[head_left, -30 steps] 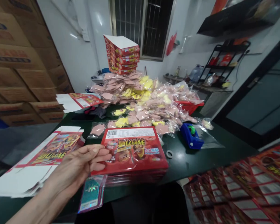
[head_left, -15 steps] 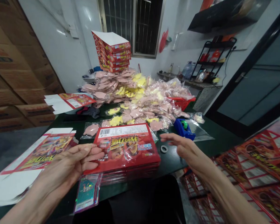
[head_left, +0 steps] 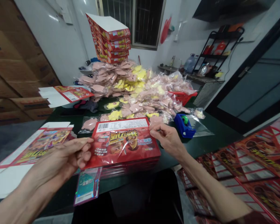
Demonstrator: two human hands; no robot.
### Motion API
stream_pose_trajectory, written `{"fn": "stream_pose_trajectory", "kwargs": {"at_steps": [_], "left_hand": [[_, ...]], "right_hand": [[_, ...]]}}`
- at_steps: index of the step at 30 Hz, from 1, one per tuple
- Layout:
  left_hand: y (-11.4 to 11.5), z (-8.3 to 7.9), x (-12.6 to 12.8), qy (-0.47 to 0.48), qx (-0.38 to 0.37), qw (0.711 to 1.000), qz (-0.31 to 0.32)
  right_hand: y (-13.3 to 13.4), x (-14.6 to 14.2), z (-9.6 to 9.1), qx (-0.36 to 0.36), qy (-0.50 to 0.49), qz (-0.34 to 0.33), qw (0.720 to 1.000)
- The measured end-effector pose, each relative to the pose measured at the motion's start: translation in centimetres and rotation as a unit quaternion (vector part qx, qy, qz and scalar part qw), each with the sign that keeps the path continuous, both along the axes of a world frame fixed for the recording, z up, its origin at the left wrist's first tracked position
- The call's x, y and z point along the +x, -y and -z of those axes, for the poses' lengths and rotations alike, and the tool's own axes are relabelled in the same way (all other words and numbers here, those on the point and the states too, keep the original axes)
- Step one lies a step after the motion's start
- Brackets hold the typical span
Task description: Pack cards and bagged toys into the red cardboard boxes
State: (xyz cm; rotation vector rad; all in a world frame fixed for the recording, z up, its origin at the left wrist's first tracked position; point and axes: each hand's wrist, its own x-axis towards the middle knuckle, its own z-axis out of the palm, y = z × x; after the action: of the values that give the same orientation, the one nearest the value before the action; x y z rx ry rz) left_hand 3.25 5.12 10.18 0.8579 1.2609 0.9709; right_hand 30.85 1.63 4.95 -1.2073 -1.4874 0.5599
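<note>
A red printed box (head_left: 122, 143) in clear film lies on top of a stack of similar red boxes (head_left: 128, 168). My left hand (head_left: 67, 154) grips its left edge, with the fingers across the corner. My right hand (head_left: 166, 138) pinches its upper right side between fingertips and thumb. A shiny foil-edged card packet (head_left: 87, 186) lies below my left wrist, just in front of the stack. To the left of my left hand is a flat, unfolded printed box blank (head_left: 44, 146).
A pile of pink and yellow sealed plastic bags (head_left: 130, 90) covers the dark green table (head_left: 212, 133) behind the stack. A blue tape dispenser (head_left: 183, 126) stands to the right. Flat red blanks (head_left: 254, 161) lie at lower right, cardboard cartons (head_left: 14, 68) at left.
My right hand has moved left from open air onto the top box. My left hand now grips the box's edge. The whole view has tilted slightly, and the tape roll is out of sight.
</note>
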Motion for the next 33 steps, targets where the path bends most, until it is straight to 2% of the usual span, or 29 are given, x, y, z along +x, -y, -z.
{"fn": "stream_pose_trajectory", "kwargs": {"at_steps": [3,6,12,18,24,29,33], "left_hand": [[0.1,0.1,-0.7,-0.031,0.074,0.996,0.036],[0.1,0.8,-1.2,-0.068,0.131,0.989,0.02],[-0.5,2.7,-1.2,-0.009,0.16,0.987,0.001],[-1.5,4.5,-0.6,0.047,0.236,0.969,-0.054],[-1.9,5.5,-0.2,0.022,0.245,0.967,-0.072],[-2.8,6.3,-0.3,-0.029,0.252,0.962,-0.103],[-3.3,6.6,-0.5,-0.047,0.243,0.965,-0.084]], "right_hand": [[0.2,-0.1,0.1,-0.006,0.039,0.021,0.999],[0.1,-0.1,0.4,0.009,0.056,0.026,0.998],[-0.2,0.1,1.2,0.013,0.032,0.028,0.999],[-0.2,0.2,1.9,0.002,0.05,0.058,0.997],[-0.3,-0.5,2.1,0.027,0.068,0.079,0.994],[-0.1,-1.2,2.5,0.05,0.073,0.134,0.987],[0.2,-1.8,2.4,0.035,0.049,0.156,0.986]]}}
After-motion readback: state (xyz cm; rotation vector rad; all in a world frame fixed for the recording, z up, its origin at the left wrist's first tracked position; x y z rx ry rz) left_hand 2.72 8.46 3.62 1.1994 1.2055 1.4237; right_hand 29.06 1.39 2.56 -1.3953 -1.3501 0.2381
